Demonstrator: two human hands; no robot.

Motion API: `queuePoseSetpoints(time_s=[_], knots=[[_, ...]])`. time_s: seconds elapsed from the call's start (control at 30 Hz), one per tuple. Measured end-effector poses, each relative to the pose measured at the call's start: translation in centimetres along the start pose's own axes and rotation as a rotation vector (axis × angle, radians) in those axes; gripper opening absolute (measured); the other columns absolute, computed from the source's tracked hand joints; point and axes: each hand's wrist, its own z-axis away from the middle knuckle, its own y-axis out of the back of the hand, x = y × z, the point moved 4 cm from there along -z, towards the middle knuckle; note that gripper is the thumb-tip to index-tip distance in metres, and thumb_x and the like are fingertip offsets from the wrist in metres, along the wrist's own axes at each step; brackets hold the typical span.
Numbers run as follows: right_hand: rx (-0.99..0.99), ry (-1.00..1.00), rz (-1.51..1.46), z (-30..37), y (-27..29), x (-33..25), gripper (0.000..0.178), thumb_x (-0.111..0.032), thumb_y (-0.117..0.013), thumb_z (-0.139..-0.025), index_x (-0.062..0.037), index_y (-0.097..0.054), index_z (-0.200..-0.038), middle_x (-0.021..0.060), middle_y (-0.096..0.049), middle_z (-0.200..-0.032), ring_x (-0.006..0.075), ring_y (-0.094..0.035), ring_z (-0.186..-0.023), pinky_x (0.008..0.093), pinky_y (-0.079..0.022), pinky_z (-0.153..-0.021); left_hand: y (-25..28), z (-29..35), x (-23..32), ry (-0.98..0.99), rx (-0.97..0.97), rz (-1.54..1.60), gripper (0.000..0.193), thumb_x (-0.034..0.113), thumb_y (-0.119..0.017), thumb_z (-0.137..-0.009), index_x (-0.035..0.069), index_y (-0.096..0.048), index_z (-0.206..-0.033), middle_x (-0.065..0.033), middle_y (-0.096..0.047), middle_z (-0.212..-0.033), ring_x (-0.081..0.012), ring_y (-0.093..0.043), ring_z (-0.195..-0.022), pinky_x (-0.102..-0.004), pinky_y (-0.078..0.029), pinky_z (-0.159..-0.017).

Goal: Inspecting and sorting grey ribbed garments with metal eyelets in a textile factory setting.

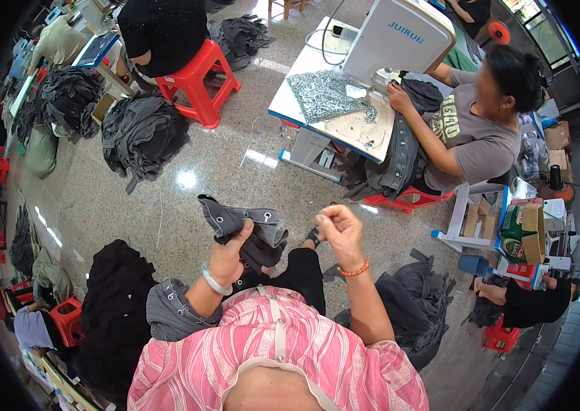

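Below and to the left of the tabletop (378, 135), the left hand (227, 257) grips a bunched piece of grey cloth (236, 220), thumb over the band, perhaps so its metal rings face up and the loose part can hang. The right hand (343, 236), between that cloth and the tabletop's lower side, has thumb and finger drawn together; I cannot tell whether anything thin is pinched there. A second grey band (175, 314), also ringed, lies about the left forearm, farther from the tabletop, probably to keep it off the floor (218, 164); whether it goes right round is hidden

On the tabletop, a sewing machine (400, 44) stands before a seated co-worker (475, 130), whose work drapes over the edge, likely because it is too long to lie flat. Floor shows left of the tabletop, as far as a grey heap (142, 133) and a red stool (197, 82), so the left arm seems to have more room; rightward, the tabletop's blue-trimmed corner and another heap (410, 305) below it crowd the reach
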Motion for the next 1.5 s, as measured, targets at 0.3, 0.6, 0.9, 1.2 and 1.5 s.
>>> queuePoseSetpoints(time_s=[0.3,0.6,0.9,1.2,1.5], knots=[[-0.323,-0.072,0.052,0.0,-5.0,-0.7,0.018,-0.013,-0.069,-0.087,-0.0018,-0.061,-0.099,-0.0029,-0.06,-0.082,0.0017,-0.053,-0.067,0.0172,-0.044,-0.058,-0.8,-0.3,0.0,0.013,-0.056,-0.049,0.024,0.016,-0.065,-0.09,0.002,-0.059,-0.108,-0.0068,-0.064,-0.103,-0.0179,-0.063,-0.092,-0.0331,-0.052,-0.083],[-0.106,0.236,0.476,-0.5,-4.7,-2.1,0.012,-0.011,-0.06,-0.09,-0.003,-0.052,-0.085,-0.0017,-0.048,-0.07,0.0048,-0.044,-0.059,0.0218,-0.037,-0.053,0.7,-1.0,-1.2,0.002,0.007,-0.058,0.02,0.011,-0.069,-0.086,0.005,-0.061,-0.104,-0.0032,-0.064,-0.099,-0.0142,-0.062,-0.09,-0.0305,-0.051,-0.081],[0.344,0.339,0.907,-1.9,4.8,0.2,0.011,-0.008,-0.061,-0.088,-0.0026,-0.052,-0.086,0.0103,-0.054,-0.071,0.024,-0.057,-0.061,0.0358,-0.045,-0.056,1.0,-0.9,1.8,-0.017,0.024,0.101,0.021,0.016,-0.064,-0.091,0.005,-0.059,-0.109,-0.0059,-0.064,-0.102,-0.0201,-0.064,-0.092,-0.0365,-0.053,-0.083],[0.008,0.071,0.268,-2.0,-0.5,1.4,0.007,-0.001,-0.064,-0.084,-0.0028,-0.057,-0.086,-0.0032,-0.056,-0.072,0.0024,-0.051,-0.06,0.0181,-0.042,-0.053,0.9,-0.8,1.6,0.032,0.01,0.131,0.023,0.02,-0.065,-0.09,0.005,-0.06,-0.108,-0.0064,-0.065,-0.102,-0.0192,-0.064,-0.093,-0.0352,-0.053,-0.085],[-0.561,0.298,0.606,-0.3,-4.6,3.3,0.087,-0.028,-0.085,-0.062,-0.0001,-0.044,-0.134,0.0166,-0.046,-0.136,0.031,-0.042,-0.127,0.0393,-0.034,-0.106,0.2,0.2,0.7,-0.083,-0.132,-0.226,0.032,0.02,-0.073,-0.084,0.005,-0.061,-0.11,-0.0005,-0.064,-0.104,-0.0099,-0.058,-0.094,-0.0272,-0.047,-0.088]])
